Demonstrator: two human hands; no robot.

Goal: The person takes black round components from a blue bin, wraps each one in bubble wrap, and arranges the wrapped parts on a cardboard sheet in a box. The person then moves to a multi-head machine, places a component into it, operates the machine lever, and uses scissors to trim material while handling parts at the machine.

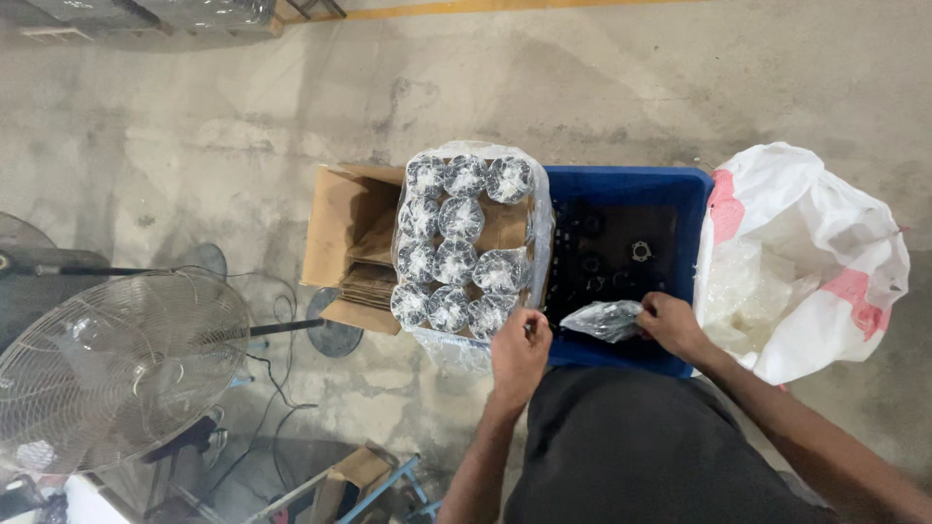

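Note:
My left hand rests closed at the near edge of a cardboard box lined with clear plastic and packed with several small plastic-wrapped bundles of metal parts. My right hand pinches a crumpled clear plastic bag over the near rim of a blue plastic crate. The crate holds loose dark metal parts. Whether my left hand holds anything is hidden.
A white sack with red markings, full of crumpled clear plastic, stands right of the crate. A pedestal fan with cables on the floor stands at the left. Concrete floor stretches beyond the boxes.

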